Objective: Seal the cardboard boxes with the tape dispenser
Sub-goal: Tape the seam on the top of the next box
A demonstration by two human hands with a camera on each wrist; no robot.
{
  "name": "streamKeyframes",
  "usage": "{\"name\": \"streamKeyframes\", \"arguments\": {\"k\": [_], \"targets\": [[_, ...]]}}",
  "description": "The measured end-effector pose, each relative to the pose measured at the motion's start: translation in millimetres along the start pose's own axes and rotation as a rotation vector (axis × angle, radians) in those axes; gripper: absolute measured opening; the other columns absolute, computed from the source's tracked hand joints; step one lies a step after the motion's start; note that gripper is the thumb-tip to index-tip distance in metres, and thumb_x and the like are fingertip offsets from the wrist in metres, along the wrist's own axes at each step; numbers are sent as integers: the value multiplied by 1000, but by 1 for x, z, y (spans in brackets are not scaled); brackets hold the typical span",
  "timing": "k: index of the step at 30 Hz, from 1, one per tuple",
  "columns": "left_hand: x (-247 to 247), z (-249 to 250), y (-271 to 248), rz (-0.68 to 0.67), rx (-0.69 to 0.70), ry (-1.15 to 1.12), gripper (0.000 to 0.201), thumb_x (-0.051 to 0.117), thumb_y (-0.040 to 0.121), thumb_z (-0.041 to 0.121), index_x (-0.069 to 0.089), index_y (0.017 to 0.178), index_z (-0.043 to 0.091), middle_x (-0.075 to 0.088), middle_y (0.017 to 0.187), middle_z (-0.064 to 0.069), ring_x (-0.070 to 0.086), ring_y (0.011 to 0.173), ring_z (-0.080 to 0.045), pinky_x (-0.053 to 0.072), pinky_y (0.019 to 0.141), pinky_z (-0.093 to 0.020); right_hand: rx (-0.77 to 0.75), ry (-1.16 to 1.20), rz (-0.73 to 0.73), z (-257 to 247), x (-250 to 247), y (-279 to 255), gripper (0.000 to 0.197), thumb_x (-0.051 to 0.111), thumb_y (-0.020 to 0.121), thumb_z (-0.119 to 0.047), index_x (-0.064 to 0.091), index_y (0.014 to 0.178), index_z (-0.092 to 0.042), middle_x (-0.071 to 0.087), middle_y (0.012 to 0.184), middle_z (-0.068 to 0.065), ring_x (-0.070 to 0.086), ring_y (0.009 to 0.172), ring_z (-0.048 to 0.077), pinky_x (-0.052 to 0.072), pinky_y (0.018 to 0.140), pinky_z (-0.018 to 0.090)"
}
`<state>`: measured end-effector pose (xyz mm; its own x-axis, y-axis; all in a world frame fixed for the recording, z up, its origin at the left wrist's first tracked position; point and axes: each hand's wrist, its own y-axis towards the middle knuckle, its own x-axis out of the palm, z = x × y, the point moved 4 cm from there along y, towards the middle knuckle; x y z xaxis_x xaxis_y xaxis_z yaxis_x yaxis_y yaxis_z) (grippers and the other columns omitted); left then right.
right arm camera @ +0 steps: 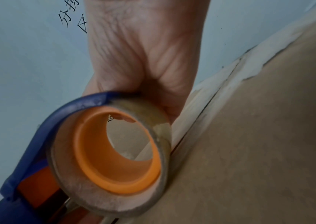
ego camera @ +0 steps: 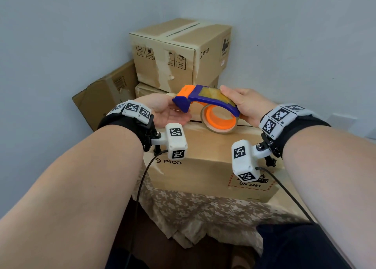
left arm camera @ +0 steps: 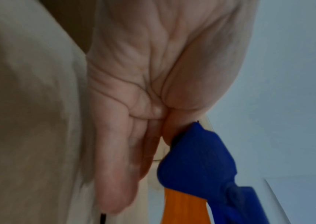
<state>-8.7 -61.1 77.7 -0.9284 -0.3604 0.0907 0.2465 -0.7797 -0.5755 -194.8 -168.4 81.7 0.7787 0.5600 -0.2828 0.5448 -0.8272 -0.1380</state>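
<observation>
above the nearest box (ego camera: 203, 146), the tape dispenser (ego camera: 205, 101) hangs in the air, its roll (ego camera: 220, 122) just clear of the top seam. right hand (ego camera: 244, 103) grips the rear of the blue frame. left hand (ego camera: 162, 107) is at the cutter end, palm up; whether its fingers pinch the frame or only touch it, cannot tell. risks, as i judge them: fingers near the cutter teeth could get nicked; a loose tape end may fold back on the roll; starting off the seam would leave the flaps (right arm camera: 220, 97) unsealed. more boxes (ego camera: 179, 52) stand stacked behind.
</observation>
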Motion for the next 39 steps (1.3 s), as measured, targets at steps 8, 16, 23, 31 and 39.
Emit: {"name": "streamKeyframes", "arguments": {"k": [8,16,23,31,39], "targets": [[6,0,-2,-2,16,-187,24,40,100,12,59,107,-1,69,84,-16,71,64,-25,59,57,-39,-14,34,-20,5,-1,2,44,61,85,-56,68,97,-15,67,90,15,61,82,25,49,94,45],[12,0,-1,-39,33,-193,25,39,100,13,60,103,-1,69,88,-16,72,69,-24,58,65,-41,-32,97,-25,8,-2,-2,36,59,88,-51,65,91,-16,65,83,11,59,77,22,51,85,39],[13,0,-3,0,40,-248,23,42,99,10,60,99,-4,70,79,-19,72,64,-26,59,59,-38,-36,91,-26,8,-3,-2,43,59,87,-53,66,99,-12,66,90,14,60,82,24,50,93,42],[11,0,0,72,46,-116,21,45,98,9,63,95,-2,72,73,-17,72,62,-23,58,55,-35,-37,86,-35,9,-1,-3,37,60,87,-54,65,90,-17,66,89,14,60,82,24,49,94,44],[11,2,2,77,44,-76,19,47,98,8,63,93,0,72,72,-16,72,61,-22,59,54,-33,-42,87,-45,10,-3,-1,40,60,85,-56,66,94,-17,68,91,14,62,84,25,49,97,47]]}}
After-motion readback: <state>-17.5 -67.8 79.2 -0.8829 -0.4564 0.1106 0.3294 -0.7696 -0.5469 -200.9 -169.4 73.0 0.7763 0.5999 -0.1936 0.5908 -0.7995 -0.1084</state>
